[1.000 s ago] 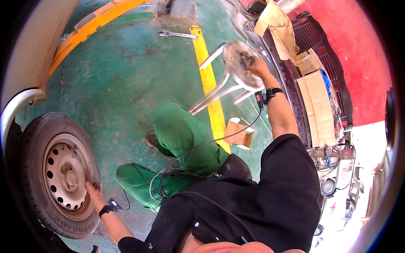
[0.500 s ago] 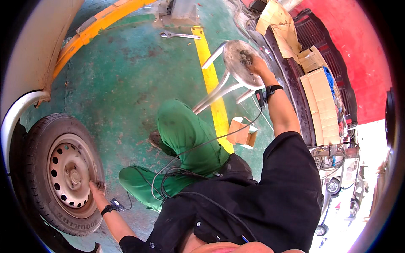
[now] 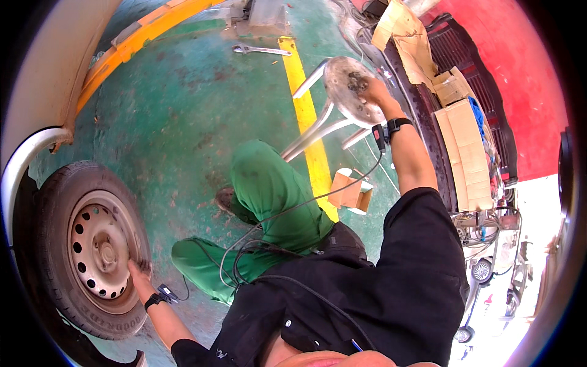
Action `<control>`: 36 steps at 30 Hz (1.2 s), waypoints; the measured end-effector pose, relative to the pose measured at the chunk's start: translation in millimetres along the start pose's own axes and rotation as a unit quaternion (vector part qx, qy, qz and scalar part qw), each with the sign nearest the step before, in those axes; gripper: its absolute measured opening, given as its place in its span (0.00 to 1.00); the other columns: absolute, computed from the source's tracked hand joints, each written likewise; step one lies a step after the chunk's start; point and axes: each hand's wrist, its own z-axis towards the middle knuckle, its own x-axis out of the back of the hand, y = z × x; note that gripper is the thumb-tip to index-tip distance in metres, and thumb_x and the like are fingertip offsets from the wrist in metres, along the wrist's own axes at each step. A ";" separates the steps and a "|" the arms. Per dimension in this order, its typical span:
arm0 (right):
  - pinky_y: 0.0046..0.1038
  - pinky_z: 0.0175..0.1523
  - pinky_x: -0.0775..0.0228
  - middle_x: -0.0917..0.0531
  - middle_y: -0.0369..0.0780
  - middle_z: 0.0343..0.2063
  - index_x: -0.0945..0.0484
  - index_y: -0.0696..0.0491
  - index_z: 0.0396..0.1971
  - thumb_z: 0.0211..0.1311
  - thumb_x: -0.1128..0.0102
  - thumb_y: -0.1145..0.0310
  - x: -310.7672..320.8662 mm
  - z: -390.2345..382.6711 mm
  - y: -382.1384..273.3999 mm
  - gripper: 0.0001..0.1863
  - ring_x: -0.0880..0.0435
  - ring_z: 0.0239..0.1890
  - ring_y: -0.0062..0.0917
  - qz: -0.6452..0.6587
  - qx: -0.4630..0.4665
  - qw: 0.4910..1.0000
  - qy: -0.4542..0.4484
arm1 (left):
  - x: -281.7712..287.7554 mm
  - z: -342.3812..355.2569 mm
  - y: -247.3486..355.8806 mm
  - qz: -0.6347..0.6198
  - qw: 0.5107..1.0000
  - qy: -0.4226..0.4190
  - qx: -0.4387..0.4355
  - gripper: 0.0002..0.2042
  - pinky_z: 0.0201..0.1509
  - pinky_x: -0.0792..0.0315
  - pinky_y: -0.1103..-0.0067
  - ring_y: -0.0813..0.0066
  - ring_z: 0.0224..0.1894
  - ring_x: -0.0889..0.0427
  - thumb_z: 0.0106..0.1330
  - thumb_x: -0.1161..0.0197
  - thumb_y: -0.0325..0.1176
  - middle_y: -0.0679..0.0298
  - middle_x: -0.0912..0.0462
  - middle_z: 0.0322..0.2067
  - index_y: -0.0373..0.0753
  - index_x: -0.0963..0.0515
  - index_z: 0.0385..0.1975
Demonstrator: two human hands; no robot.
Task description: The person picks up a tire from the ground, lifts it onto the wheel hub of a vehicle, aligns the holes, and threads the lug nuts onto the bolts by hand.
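Observation:
At the lower left stands a car wheel (image 3: 104, 244), a black tyre on a dusty steel rim with round holes, beneath the car's wheel arch. My left hand (image 3: 140, 273) grips it at the right side of the rim, its fingers partly hidden. Up and to the right, my right hand (image 3: 375, 93) is over the round seat of a metal stool (image 3: 343, 72). Its fingers are bent down beside a small heap of dark pieces (image 3: 358, 82), perhaps nuts or bolts. What the fingertips hold is too small to make out.
An adjustable wrench (image 3: 262, 50) lies on the green floor (image 3: 177, 122) near a yellow line (image 3: 315, 153). Close to the stool is an open small carton (image 3: 351, 192). Cardboard (image 3: 466, 156) covers a bench at right. An orange lift arm (image 3: 134, 46) crosses the upper left. Cables hang across my lap.
My right hand has shifted slightly over the dark pieces on the stool. The wheel appears marginally higher in view, with my left hand still at its rim.

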 end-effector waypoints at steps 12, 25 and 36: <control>0.40 0.55 0.28 0.17 0.54 0.43 0.24 0.49 0.54 0.44 0.35 0.65 6.9 -18.5 -20.7 0.31 0.19 0.48 0.48 -0.077 -0.022 0.997 -0.024 | 1.3 -2.8 1.5 0.019 1.000 -0.010 0.006 0.37 0.65 0.38 0.63 0.59 0.66 0.37 0.66 0.48 0.54 0.52 0.38 0.63 0.30 0.43 0.64; 0.25 0.40 0.19 0.18 0.41 0.34 0.23 0.60 0.48 0.56 0.38 0.75 19.7 -32.1 32.1 0.18 0.17 0.33 0.27 0.561 -0.118 0.817 0.060 | 1.8 3.3 -0.5 0.006 1.000 -0.011 0.002 0.35 0.62 0.36 0.65 0.60 0.61 0.33 0.67 0.47 0.53 0.53 0.36 0.61 0.30 0.41 0.63; 0.13 0.24 0.40 0.27 0.37 0.32 0.30 0.60 0.50 0.65 0.44 0.69 86.4 -41.8 -129.2 0.16 0.29 0.30 0.17 0.787 0.047 0.610 -0.079 | -11.8 -22.8 -1.7 0.064 0.996 -0.061 0.000 0.25 0.53 0.30 0.68 0.64 0.47 0.29 0.68 0.48 0.51 0.54 0.31 0.48 0.31 0.33 0.49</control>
